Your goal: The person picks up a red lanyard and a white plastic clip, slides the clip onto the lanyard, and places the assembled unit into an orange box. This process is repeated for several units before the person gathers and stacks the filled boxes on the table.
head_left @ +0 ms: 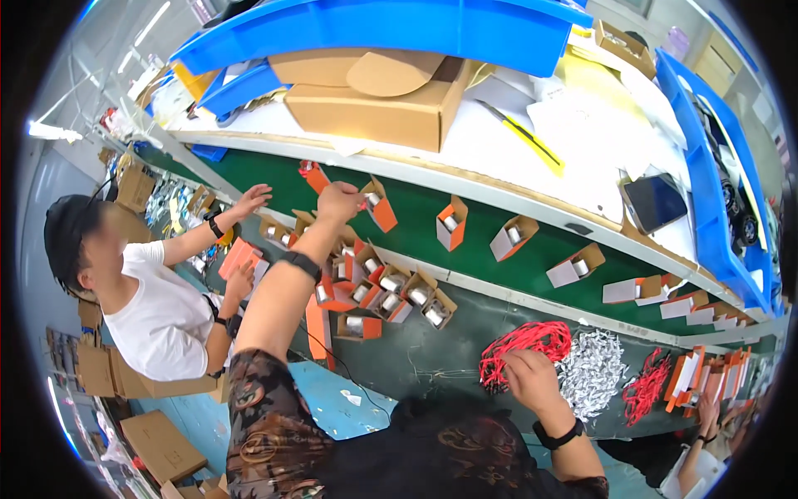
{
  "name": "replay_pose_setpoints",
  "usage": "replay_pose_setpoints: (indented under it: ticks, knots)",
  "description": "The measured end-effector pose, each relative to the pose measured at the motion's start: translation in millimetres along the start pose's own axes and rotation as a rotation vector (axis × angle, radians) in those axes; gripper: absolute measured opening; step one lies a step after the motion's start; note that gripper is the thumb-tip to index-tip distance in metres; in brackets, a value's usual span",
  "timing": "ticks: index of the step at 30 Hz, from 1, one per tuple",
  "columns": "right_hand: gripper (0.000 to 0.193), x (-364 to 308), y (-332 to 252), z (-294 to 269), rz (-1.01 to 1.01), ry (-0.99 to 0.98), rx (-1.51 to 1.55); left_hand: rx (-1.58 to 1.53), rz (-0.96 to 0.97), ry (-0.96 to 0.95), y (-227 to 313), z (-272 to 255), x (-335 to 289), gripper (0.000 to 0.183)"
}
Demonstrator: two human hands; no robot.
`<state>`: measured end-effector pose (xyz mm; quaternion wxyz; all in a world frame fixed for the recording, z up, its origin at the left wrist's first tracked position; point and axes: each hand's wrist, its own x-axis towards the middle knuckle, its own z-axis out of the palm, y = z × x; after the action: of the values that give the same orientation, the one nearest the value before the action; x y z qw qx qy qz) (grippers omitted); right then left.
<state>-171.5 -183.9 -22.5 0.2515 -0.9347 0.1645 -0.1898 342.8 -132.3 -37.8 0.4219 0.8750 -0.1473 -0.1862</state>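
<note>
My left hand (339,203) is stretched out to the far side of the bench, its fingers closed beside an open orange and brown box (380,213) with a silvery-white cylinder inside. A speck of red shows at the fingertips; what they pinch is too small to name. Low on the right, my right hand (532,381) has its fingers bent down onto a pile of red cords (532,339), closed at the pile's near edge. Beside that pile lies a heap of small silvery-white pieces (592,374). Several open boxes with cylinders (391,291) stand below my left forearm.
A white shelf (499,179) runs above the bench, holding a brown carton (366,104), a yellow-handled knife (532,145), a phone (655,202) and blue bins (399,33). More open boxes (509,237) line the bench. A co-worker (158,291) reaches in from the left; another's hand (706,413) is at right.
</note>
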Motion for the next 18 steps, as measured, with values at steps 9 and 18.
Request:
replay_pose_setpoints:
  ticks: [9,18]
  knots:
    - [0.027,-71,25,0,0.403,-0.07,-0.055,-0.686,-0.187,-0.09,-36,80,98,0.031]
    - [0.025,-79,39,14,0.379,-0.12,-0.004,-0.563,-0.3,-0.336,-155,-8,169,0.03]
